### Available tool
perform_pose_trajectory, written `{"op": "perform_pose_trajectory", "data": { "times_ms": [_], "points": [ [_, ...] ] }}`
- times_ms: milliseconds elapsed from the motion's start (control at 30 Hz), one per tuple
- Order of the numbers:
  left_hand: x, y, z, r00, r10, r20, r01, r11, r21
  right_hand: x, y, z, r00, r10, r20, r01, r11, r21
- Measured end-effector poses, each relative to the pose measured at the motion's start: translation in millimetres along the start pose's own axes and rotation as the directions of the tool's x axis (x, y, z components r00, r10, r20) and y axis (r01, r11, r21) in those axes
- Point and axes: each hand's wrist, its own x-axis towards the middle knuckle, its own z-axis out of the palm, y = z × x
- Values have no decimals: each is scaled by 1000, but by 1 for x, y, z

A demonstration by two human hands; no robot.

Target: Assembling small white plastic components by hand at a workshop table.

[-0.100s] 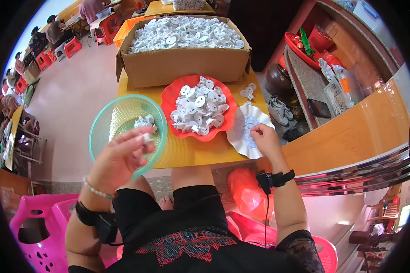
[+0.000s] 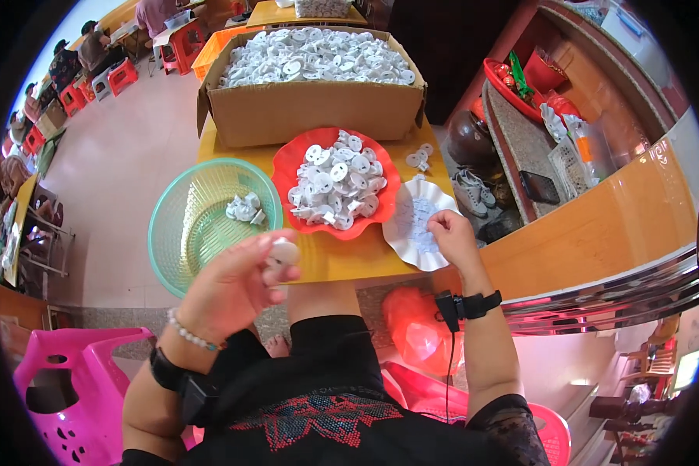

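My left hand (image 2: 237, 283) is closed on a white round plastic piece (image 2: 284, 252), held between thumb and fingers near the table's front edge. My right hand (image 2: 452, 235) is pinched over a white scalloped plate (image 2: 400, 241) that carries many small, pale bluish bits (image 2: 416, 225); whatever the fingertips grip is too small to name. Between the hands stands a red wavy-rimmed bowl (image 2: 282, 166) heaped with similar white round pieces (image 2: 339, 172). On the left, a green see-through plastic basket (image 2: 163, 233) has a small cluster of white pieces (image 2: 245, 208) inside.
A large cardboard box (image 2: 311, 116) full of white pieces fills the back of the yellow table (image 2: 342, 260). Several loose pieces (image 2: 420, 158) lie beside the bowl. A wooden counter (image 2: 590, 213) runs along the right. A pink chair (image 2: 78, 373) is at lower left; people sit far left.
My left hand has moved right, away from over the green basket, carrying the white piece. My right hand stays pinched at the plate.
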Motion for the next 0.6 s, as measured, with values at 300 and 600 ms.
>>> {"op": "perform_pose_trajectory", "data": {
  "times_ms": [300,600],
  "points": [
    [14,-56,10,974,-222,48,225,911,-346,-9,-12,-6,997,59,53,-73,937,341],
    [8,-57,17,976,-203,75,216,906,-365,-17,-20,-7,992,-21,-127,26,999,40]
  ]
}}
